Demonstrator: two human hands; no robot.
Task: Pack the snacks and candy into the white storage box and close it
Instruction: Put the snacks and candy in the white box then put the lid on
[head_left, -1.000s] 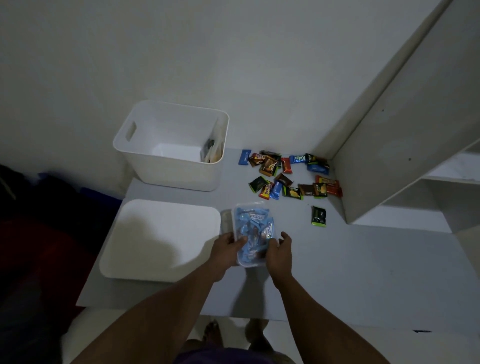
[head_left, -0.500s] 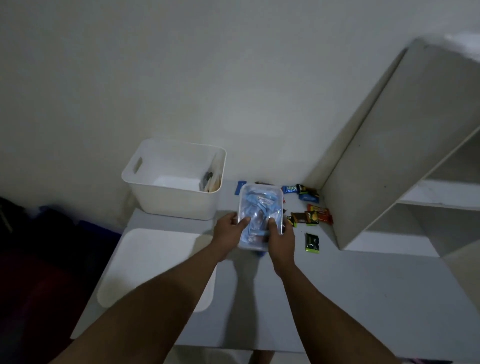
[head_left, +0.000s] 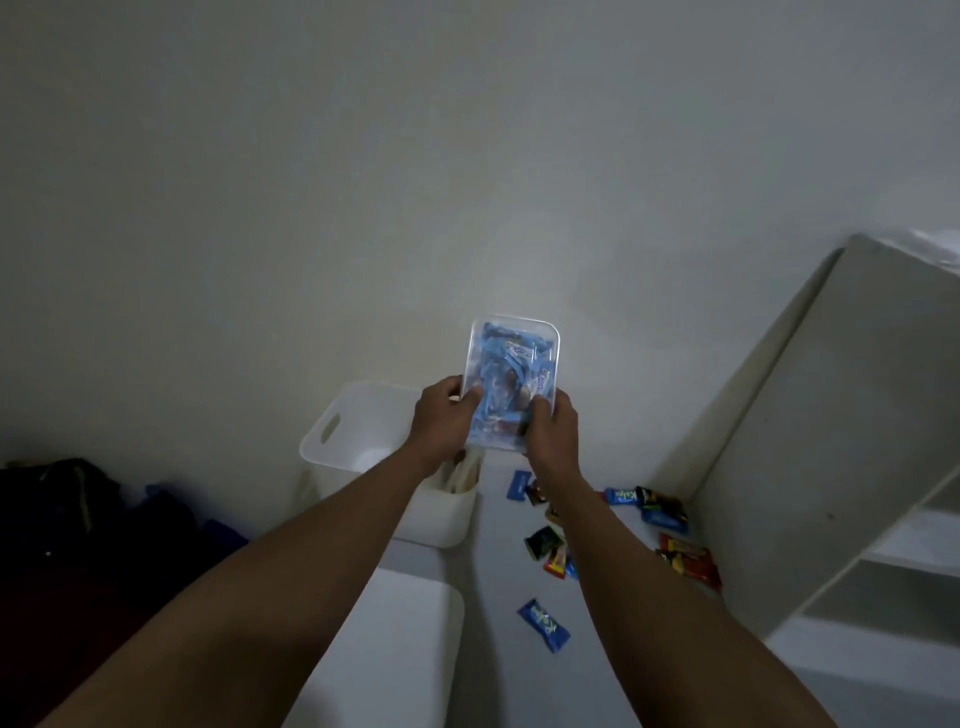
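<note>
Both hands clamp the clear candy tray (head_left: 511, 382) at its near end: my left hand (head_left: 441, 415) grips the left wall with the thumb over the rim, and my right hand (head_left: 553, 431) grips the right wall the same way. Each grip is closed on the tray. I hold the tray in the air, raised and tipped with its open face toward me, above the right part of the white storage box (head_left: 363, 441), which stands on the tabletop (head_left: 613, 670) against the wall.

Procedure for this step, as I judge it:
1. Level the tray before lowering. It has no cover, and the blue wrappers (head_left: 498, 358) inside sit loose.
2. Shift it left until it is over the box opening, clear of the items standing against the right inner wall.
3. Lower it flat to the box floor, then release both hands together.

Remaining work: the loose snacks (head_left: 675, 540) lie scattered on the tabletop right of the box, with one blue candy (head_left: 543, 623) nearer to me. The white lid (head_left: 410, 649) lies flat in front of the box, not yet fitted.
</note>
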